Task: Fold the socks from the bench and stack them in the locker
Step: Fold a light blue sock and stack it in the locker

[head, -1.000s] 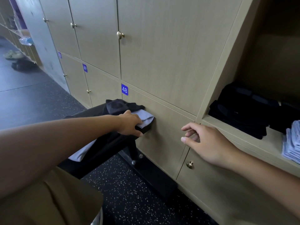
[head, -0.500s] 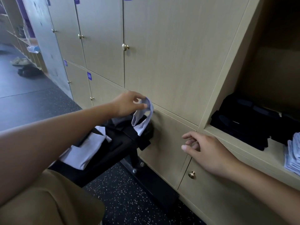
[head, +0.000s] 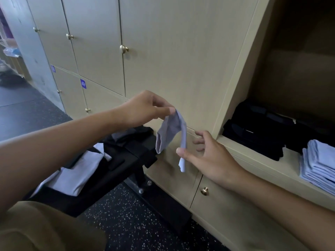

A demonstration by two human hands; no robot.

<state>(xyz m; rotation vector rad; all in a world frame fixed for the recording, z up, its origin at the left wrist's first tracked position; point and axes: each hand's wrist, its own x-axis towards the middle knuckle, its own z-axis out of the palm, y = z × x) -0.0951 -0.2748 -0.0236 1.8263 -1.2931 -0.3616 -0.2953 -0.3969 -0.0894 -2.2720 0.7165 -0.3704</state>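
My left hand (head: 145, 107) pinches a light blue sock (head: 171, 134) at its top, and the sock hangs limp in the air in front of the locker doors. Just right of the dangling sock, my right hand (head: 206, 154) is spread open, thumb near the sock's lower end, holding nothing. Below and to the left is the black bench (head: 130, 160) with more light and dark socks (head: 76, 171) lying on it. The open locker shelf (head: 257, 158) at the right holds a stack of folded black socks (head: 261, 131) and a stack of folded light blue socks (head: 319, 163).
Closed wooden locker doors (head: 177, 60) with brass knobs fill the wall ahead. A lower drawer knob (head: 204, 191) sits under my right hand. Dark speckled floor (head: 130, 221) runs beneath the bench. My tan trouser leg (head: 36, 229) is at bottom left.
My left hand lifted the light blue sock off the bench and carried it up and right. My right hand rose from the lower locker front toward the hanging sock and opened.
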